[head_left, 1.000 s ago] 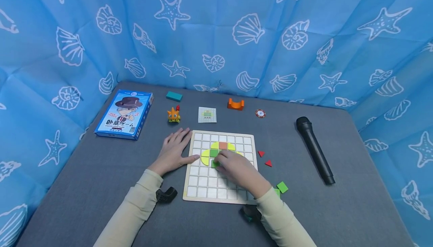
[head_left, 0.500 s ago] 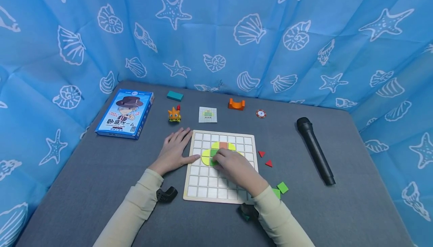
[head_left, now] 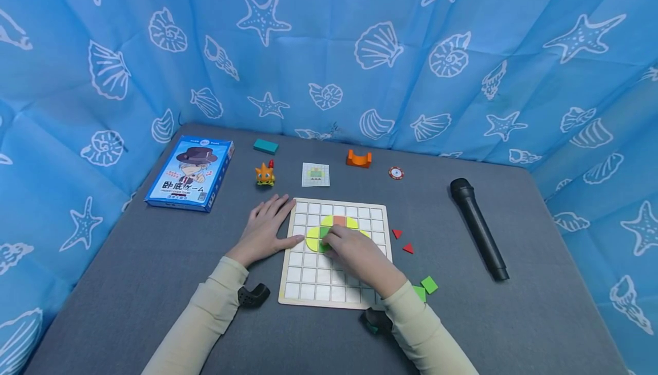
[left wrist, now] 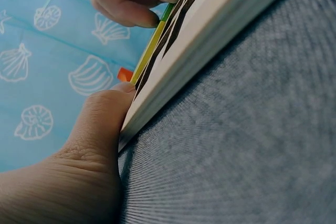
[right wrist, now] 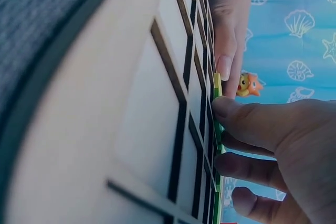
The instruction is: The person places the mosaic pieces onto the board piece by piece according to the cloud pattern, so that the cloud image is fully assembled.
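A wooden grid board (head_left: 334, 306) with white squares lies on the table. My left hand (head_left: 262, 231) rests flat against its left side, thumb on the frame. My right hand (head_left: 362, 258) is over the board's middle, its thumb and bent fingers pinching a green square tile (head_left: 323, 247), which sits at the grid and is mostly hidden by the fingers. Above that tile lies another green tile (head_left: 325, 232). Yellow rounded pieces (head_left: 311, 244) and an orange-brown square (head_left: 339, 221) lie around them. In the right wrist view, the right thumb (right wrist: 247, 119) touches a green edge.
Red triangles (head_left: 408, 248) and loose green squares (head_left: 429, 285) lie right of the board. Behind it are a pattern card (head_left: 316, 174), an orange block (head_left: 358, 158), a teal block (head_left: 265, 146), a small figure (head_left: 264, 174) and a chip (head_left: 396, 173). A box (head_left: 189, 174) and microphone (head_left: 479, 229) flank these.
The green tile under my right fingers has shifted slightly and now lies lined up below the other green tile. My left hand has stayed at the board's edge.
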Demonstrator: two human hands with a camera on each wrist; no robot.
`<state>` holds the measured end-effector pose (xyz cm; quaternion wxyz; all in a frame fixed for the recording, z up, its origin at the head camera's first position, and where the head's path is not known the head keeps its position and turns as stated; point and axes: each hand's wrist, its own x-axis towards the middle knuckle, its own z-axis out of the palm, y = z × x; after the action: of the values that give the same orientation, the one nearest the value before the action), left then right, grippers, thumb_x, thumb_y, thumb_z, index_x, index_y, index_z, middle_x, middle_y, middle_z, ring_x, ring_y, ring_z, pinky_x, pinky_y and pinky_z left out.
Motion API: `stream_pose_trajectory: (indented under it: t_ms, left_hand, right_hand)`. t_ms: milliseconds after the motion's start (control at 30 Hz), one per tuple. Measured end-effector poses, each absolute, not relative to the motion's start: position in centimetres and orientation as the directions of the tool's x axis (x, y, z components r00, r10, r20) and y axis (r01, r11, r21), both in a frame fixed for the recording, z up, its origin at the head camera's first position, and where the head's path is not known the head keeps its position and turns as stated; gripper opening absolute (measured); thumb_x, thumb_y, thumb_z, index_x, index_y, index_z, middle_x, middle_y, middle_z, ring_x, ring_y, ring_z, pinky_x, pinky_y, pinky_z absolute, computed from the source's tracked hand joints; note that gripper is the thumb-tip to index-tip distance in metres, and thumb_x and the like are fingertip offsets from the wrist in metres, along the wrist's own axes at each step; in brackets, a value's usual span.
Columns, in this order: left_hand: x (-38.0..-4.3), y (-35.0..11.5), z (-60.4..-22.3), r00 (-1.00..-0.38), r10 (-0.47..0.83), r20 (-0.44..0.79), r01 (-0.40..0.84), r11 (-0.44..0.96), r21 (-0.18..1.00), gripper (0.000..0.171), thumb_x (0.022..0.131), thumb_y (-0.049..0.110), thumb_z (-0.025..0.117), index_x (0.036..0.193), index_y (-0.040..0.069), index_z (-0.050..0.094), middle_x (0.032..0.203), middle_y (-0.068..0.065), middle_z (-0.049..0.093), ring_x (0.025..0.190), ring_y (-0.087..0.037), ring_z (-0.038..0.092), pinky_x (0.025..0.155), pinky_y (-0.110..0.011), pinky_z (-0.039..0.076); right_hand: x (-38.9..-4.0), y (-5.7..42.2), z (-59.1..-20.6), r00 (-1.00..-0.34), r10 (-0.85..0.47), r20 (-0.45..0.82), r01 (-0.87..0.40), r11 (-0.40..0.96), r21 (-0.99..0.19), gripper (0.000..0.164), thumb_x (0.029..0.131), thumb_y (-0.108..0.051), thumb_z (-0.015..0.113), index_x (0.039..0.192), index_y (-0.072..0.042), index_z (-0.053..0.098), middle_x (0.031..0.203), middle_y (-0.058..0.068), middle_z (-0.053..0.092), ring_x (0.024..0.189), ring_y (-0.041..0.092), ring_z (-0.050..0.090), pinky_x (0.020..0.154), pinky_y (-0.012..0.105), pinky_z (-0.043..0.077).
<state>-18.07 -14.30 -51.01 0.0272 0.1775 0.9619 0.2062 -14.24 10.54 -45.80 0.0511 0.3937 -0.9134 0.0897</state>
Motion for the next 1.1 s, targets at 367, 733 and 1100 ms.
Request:
stream_pose_trajectory:
  t_ms: [367,733,1100]
  left_hand:
    - [-18.0,-14.3,-51.2,-0.937,0.347,0.027,0.327,0.852,0.408,0.091,0.083,0.071,0.051,0.154,0.023,0.021,0.159,-0.005,0.02,0.147,-0.028,0.012,0.113,-0.056,0.012]
    - [-17.8,-14.3,-51.3,-0.937,0.35,0.028,0.329,0.848,0.416,0.091,0.083,0.072,0.051,0.154,0.023,0.022,0.159,-0.006,0.021,0.147,-0.028,0.012,0.113,-0.056,0.011]
    - [-18.0,-14.3,-51.1,-0.933,0.358,0.036,0.34,0.846,0.41,0.091,0.083,0.072,0.05,0.154,0.023,0.022,0.159,-0.006,0.021,0.147,-0.028,0.013,0.113,-0.057,0.012]
  right_hand:
    - [-14.0,14.0,-44.0,-0.76,-0.623,0.185,-0.647,0.752,-0.125,0.032,0.083,-0.02,0.076,0.112,-0.013,0.064,0.1,-0.001,0.062,0.082,0.009,0.06,0.072,0.026,0.053]
    - [-11.8,19.2,-43.3,-0.866,-0.495,0.066,-0.499,0.849,-0.174,0.032,0.082,-0.017,0.076,0.111,-0.011,0.064,0.097,0.001,0.063,0.075,0.007,0.053,0.065,0.026,0.05]
    - [-9.1,23.6,-42.8,-0.917,-0.356,-0.182,-0.318,0.925,-0.208,0.039,0.075,-0.032,0.081,0.105,-0.013,0.065,0.089,-0.004,0.058,0.073,0.007,0.051,0.062,0.029,0.046]
